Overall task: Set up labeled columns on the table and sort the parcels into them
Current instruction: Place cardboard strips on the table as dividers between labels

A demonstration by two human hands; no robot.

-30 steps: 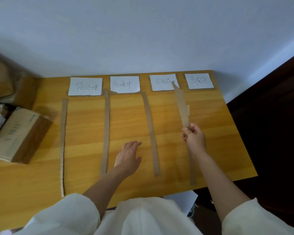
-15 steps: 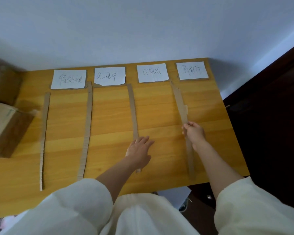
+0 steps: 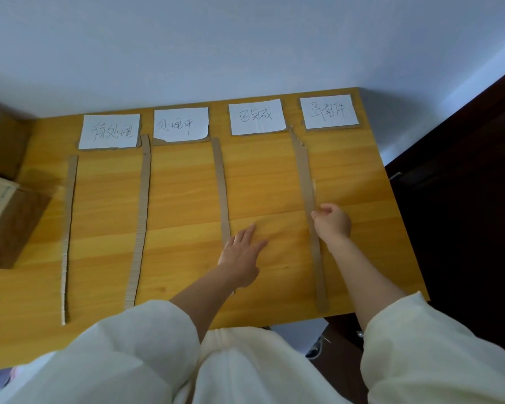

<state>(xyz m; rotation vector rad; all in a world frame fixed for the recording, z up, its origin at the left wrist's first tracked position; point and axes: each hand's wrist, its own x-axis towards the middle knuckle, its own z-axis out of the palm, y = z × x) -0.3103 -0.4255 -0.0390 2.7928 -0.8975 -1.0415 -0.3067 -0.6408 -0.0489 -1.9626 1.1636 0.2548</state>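
Four white paper labels with handwriting lie along the back of the wooden table (image 3: 187, 275): first label (image 3: 109, 131), second label (image 3: 181, 125), third label (image 3: 257, 116), fourth label (image 3: 329, 112). Four long cardboard strips run from them toward me: strip one (image 3: 69, 228), strip two (image 3: 143, 217), strip three (image 3: 222, 185), strip four (image 3: 306, 182). My left hand (image 3: 241, 253) lies flat with fingers spread, covering the near end of strip three. My right hand (image 3: 333, 224) is curled, its thumb and fingertips pinching the right edge of strip four, which lies flat.
A cardboard parcel (image 3: 9, 223) sits on the table's left end, with another brown box (image 3: 3, 141) behind it by the wall. The table's right edge (image 3: 397, 205) drops off to dark floor. White paper (image 3: 301, 330) lies below the front edge.
Strip four was lifted at its far end and now lies flat between the third and fourth labels. My left hand slid right onto strip three's near end.
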